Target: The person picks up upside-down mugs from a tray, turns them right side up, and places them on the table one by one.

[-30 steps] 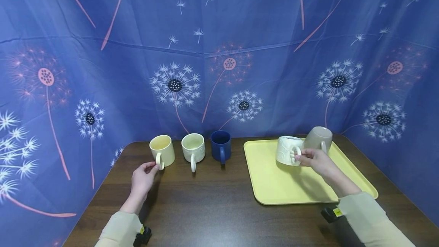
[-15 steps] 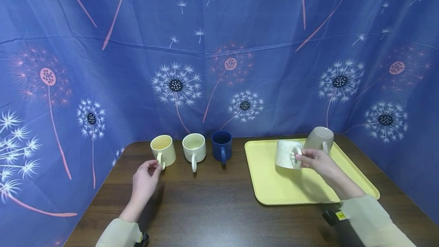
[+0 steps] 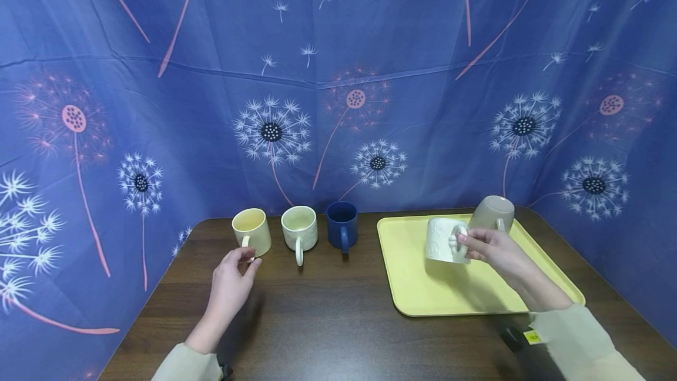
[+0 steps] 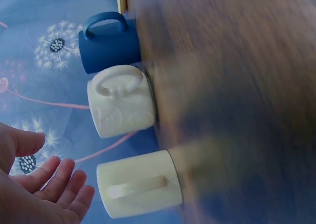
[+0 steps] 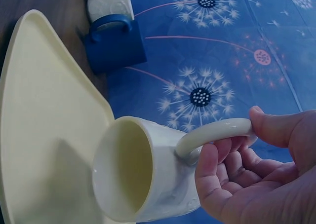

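Observation:
My right hand [image 3: 499, 257] pinches the handle of a white embossed mug [image 3: 440, 241] between thumb and fingers. This mug is upside down over the yellow tray [image 3: 418, 296]; in the right wrist view its mouth faces the tray, apparently a little above it. Beside it, a grey-beige mug [image 3: 488, 214] sits bottom-up at the tray's back. My left hand [image 3: 230, 287] is just in front of a pale yellow mug [image 3: 256, 229] at the left. In the left wrist view its fingers [image 4: 74, 187] are loosely extended, apart from that mug and holding nothing.
To the right of the yellow mug stand an upright white embossed mug [image 3: 300, 229] and a dark blue mug [image 3: 338, 229], handles facing me. A blue dandelion-print cloth [image 3: 423, 104] hangs behind the brown wooden table [image 3: 317, 322].
The right hand has tipped the white mug further over and lowered it slightly toward the tray. My left hand has moved a little right, away from the yellow mug's handle.

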`<state>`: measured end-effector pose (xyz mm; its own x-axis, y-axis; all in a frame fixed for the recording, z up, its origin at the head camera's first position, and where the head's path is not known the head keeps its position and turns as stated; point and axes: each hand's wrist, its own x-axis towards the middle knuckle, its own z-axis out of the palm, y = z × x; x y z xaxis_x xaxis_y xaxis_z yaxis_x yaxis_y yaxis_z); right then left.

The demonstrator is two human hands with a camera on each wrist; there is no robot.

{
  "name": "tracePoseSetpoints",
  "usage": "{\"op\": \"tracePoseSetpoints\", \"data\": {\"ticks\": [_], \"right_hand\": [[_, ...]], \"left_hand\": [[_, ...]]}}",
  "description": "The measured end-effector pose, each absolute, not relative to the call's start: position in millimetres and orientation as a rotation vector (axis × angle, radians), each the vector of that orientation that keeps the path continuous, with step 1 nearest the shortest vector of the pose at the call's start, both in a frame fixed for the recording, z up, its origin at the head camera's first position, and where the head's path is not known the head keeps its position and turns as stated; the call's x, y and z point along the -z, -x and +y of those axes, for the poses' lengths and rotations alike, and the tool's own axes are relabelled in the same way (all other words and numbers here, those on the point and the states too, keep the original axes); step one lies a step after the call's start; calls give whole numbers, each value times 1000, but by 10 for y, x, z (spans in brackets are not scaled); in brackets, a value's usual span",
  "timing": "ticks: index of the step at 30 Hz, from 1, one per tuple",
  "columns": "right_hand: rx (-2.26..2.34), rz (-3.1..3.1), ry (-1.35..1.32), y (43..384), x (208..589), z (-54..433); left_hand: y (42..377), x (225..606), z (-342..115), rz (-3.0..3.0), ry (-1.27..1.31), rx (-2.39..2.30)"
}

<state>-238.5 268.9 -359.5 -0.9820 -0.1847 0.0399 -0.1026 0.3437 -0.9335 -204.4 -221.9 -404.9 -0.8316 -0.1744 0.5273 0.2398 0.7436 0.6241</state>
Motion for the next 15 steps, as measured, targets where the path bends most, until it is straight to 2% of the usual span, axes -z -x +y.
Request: {"op": "tracePoseSetpoints", "data": {"ticks": [15], "right_hand": [[1790, 2475, 260, 2249, 3456, 2630]], "left_hand": [[1880, 3845, -1959, -2411, 174, 876]]}}
